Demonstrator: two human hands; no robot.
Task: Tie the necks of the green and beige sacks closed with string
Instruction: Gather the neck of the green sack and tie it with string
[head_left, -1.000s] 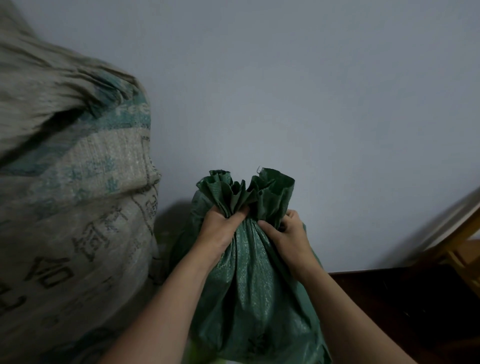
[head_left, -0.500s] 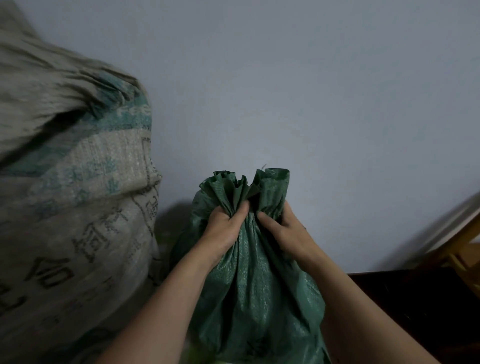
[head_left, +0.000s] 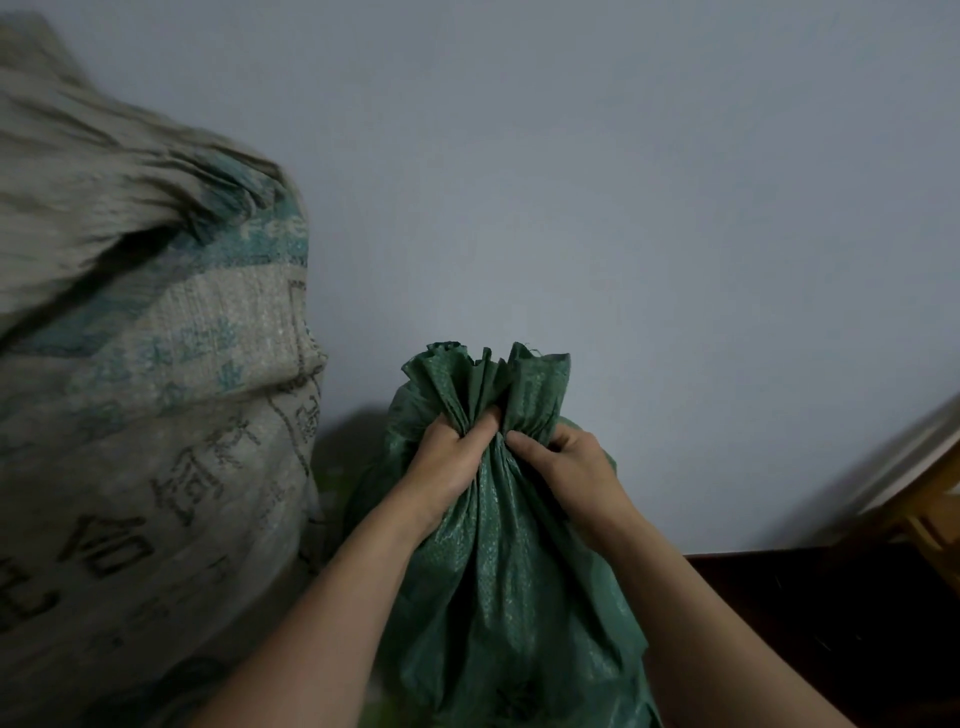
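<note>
A green woven sack (head_left: 498, 582) stands upright in the lower middle, against a pale wall. Its neck is bunched into pleats that fan out above my hands. My left hand (head_left: 447, 462) grips the gathered neck from the left, and my right hand (head_left: 566, 467) grips it from the right; the thumbs nearly meet at the front. A large beige sack (head_left: 135, 405) with teal stripes and dark printed characters fills the left side, its top creased and folded over. No string is visible.
The pale wall (head_left: 649, 208) rises right behind both sacks. A wooden piece of furniture (head_left: 930, 499) juts in at the right edge above a dark floor (head_left: 810, 623). A narrow shadowed gap separates the two sacks.
My right hand has slid in toward the left hand along the neck, squeezing the pleats into a tighter bunch. The beige sack has stayed put.
</note>
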